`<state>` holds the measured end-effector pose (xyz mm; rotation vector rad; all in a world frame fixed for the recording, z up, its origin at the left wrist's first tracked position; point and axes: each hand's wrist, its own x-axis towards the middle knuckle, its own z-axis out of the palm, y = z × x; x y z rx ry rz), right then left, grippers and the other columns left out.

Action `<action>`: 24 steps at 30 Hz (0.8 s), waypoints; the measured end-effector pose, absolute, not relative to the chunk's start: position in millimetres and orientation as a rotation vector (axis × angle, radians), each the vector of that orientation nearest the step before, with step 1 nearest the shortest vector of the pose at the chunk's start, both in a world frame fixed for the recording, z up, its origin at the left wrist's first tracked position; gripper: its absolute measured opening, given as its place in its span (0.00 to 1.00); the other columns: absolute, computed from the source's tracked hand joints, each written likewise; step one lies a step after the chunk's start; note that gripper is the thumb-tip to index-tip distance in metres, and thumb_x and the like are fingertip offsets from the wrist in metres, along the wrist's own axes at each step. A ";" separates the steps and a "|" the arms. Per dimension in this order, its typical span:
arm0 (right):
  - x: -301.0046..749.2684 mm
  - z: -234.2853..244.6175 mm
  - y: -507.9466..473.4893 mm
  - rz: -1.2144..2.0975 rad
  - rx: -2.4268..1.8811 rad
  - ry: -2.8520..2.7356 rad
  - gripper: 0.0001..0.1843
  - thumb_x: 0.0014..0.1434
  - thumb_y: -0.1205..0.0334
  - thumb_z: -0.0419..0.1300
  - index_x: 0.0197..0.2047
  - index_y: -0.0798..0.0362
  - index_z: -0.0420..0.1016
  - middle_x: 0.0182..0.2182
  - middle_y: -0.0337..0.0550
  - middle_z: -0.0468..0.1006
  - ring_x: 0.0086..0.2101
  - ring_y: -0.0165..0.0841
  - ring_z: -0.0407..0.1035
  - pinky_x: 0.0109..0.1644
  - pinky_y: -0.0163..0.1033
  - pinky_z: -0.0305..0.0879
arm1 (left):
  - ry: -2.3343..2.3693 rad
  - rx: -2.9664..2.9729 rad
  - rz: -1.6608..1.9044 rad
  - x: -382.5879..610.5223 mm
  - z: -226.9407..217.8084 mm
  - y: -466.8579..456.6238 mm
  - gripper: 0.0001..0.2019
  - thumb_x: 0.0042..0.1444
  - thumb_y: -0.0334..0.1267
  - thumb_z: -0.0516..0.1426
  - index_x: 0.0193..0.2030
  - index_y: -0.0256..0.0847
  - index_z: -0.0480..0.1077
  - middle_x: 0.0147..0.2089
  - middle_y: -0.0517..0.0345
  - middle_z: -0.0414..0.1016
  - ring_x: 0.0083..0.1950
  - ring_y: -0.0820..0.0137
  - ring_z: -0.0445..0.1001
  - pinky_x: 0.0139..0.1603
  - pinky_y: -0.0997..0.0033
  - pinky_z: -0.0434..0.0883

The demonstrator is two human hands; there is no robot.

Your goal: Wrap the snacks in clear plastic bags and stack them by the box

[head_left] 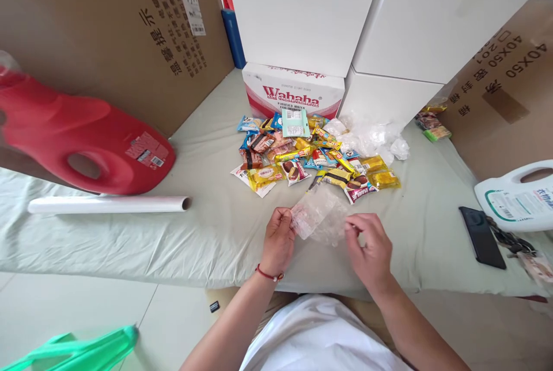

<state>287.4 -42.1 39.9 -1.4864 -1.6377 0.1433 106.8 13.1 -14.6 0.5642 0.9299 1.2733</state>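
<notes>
Cloth (220,233) stretches from white roll (108,204) to left hand (279,241); forearms (235,319) cross cloth's front edge. Clear plastic bag (317,215) just before snack pile (295,172), long axis roughly left-right. Left hand pinches bag's left end; right hand (369,244) curled at right end, pinch hard to confirm. Wahaha carton (298,96) stands behind pile; red jug (56,123) at far left.

Two hands (280,241) (371,247), six and four o'clock; two jugs (78,120) (510,201), nine and three; one roll (108,204), nine; one phone (481,237), three-thirty; overlapping snacks (296,172), uncountable.
</notes>
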 end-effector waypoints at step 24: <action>284.6 -25.0 -44.8 0.611 -1.675 -1.976 0.17 0.70 0.68 0.52 0.57 0.50 0.74 0.47 0.48 0.78 0.44 0.38 0.76 0.48 0.42 0.74 | 1.546 2.039 0.664 91.4 -27.6 16.4 0.08 0.63 0.36 0.57 0.38 0.44 0.79 0.40 0.49 0.79 0.44 0.56 0.72 0.46 0.57 0.66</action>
